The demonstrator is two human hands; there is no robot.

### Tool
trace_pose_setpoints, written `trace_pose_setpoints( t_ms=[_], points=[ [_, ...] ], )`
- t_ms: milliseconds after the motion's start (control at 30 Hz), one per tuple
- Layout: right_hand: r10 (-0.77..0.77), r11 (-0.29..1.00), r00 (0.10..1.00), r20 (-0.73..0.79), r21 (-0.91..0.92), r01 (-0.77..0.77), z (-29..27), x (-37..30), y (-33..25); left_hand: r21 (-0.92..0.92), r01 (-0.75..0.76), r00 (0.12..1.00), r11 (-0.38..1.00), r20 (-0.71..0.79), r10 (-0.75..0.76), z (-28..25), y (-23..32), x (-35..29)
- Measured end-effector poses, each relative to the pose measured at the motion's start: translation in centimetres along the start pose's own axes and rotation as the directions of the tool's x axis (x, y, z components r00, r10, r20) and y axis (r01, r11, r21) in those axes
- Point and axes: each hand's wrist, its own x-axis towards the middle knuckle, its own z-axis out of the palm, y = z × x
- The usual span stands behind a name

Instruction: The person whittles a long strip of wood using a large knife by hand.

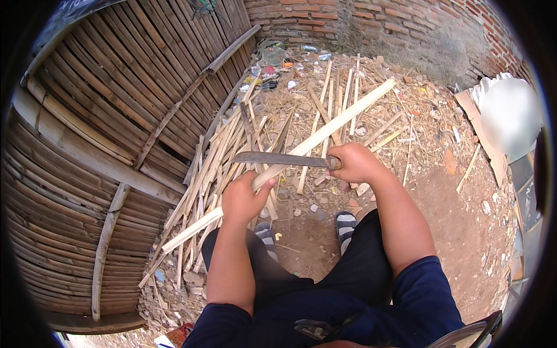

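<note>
My left hand (241, 197) is wrapped round a long pale strip of split bamboo (342, 119), which slants from lower left to upper right in front of me. In my right hand (353, 163) is the handle of a machete (284, 159). Its broad dark blade points left and lies across the strip, just beyond my left hand; whether it cuts into the strip I cannot tell. My right fingers are closed on the handle and hide most of it.
Many loose strips (203, 174) lie heaped on the left, beside a slatted bamboo wall (139, 87). More sticks and litter cover the ground ahead, up to a brick wall (406, 35). A person (510, 116) is at the right, near a cardboard sheet (481, 136).
</note>
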Motion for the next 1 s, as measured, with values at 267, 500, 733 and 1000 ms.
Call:
trace_pose_setpoints(
  t_ms=[267,500,733,1000],
  points=[
    [0.194,0.966,0.934,-0.302,0.225,-0.127,-0.4,-0.2,5.2,-0.002,0.007,1.000,1.000,0.019,-0.007,-0.4,0.5,0.1],
    [0.091,0.994,0.973,-0.214,0.085,-0.074,-0.3,-0.1,3.1,0.037,0.009,0.998,0.999,0.056,-0.011,-0.2,0.4,0.1],
    [-0.044,0.999,0.997,-0.070,0.017,0.045,0.8,0.3,1.2,0.047,0.036,0.995,0.998,0.090,-0.040,-0.3,0.6,0.1],
    [0.086,0.989,0.958,-0.274,0.138,-0.049,0.2,0.0,4.3,0.035,0.022,0.997,0.999,0.070,-0.024,-0.1,0.7,0.0]
  ],
)
